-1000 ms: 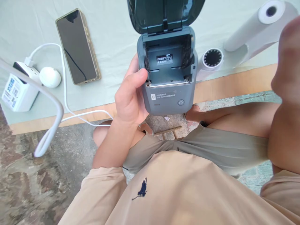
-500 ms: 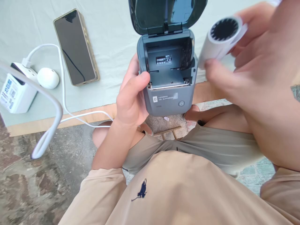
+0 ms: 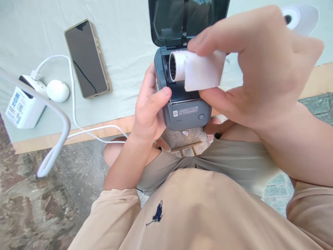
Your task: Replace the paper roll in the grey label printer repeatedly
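Observation:
A dark grey label printer point(image 3: 187, 119) is held up by my left hand point(image 3: 149, 107), whose thumb lies on its left rim. The printer's tinted lid point(image 3: 169, 21) stands raised, leaving the paper bay uncovered. Over that bay, my right hand point(image 3: 262, 66) grips a white paper roll point(image 3: 201, 71) between thumb and fingers, with a loose end of paper hanging toward the front. The roll's hollow toothed core faces left. Whether the roll touches the bay's inside I cannot tell, as my right hand and the paper cover the right side.
On the pale tablecloth lie a smartphone point(image 3: 87, 59), a white power strip point(image 3: 32, 113) and a small round white case point(image 3: 58, 91). A white cable point(image 3: 74, 93) runs over the table edge. Another white roll point(image 3: 295, 17) sits at the far right, partly behind my hand.
My right hand has carried the paper roll left from beside the printer to over its bay, turning it so the core faces left. My left hand still holds the printer.

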Demonstrator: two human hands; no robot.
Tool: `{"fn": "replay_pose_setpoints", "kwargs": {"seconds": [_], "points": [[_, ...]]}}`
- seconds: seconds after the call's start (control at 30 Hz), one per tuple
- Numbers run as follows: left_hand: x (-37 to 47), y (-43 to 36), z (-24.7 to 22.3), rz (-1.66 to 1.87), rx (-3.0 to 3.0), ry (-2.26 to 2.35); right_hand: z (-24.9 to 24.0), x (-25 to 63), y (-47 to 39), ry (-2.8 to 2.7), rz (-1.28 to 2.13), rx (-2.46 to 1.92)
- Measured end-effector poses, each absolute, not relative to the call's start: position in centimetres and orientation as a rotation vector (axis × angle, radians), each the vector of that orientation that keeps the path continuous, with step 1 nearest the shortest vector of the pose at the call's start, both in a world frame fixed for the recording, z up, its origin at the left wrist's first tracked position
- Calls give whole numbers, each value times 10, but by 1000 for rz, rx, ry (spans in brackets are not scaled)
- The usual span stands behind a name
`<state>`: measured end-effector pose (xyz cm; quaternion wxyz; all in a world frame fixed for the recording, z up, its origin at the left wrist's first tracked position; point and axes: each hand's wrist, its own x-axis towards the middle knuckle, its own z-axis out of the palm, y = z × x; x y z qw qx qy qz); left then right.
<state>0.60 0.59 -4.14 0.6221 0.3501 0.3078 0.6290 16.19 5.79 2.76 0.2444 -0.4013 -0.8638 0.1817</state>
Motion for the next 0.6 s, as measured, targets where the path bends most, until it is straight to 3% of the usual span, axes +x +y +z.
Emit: {"fn": "replay_pose_setpoints", "kwargs": {"seconds": [0.1,0.3,0.6], "points": [[2,8,-49,1406,840,784,16,171,61,-2470,177,-857],[2,7,-46,1413,894,711,7,176,58,-2189,88,-575],[0,22,-89,1596,1147,777,1,188,60,-2375,297,-440]]}}
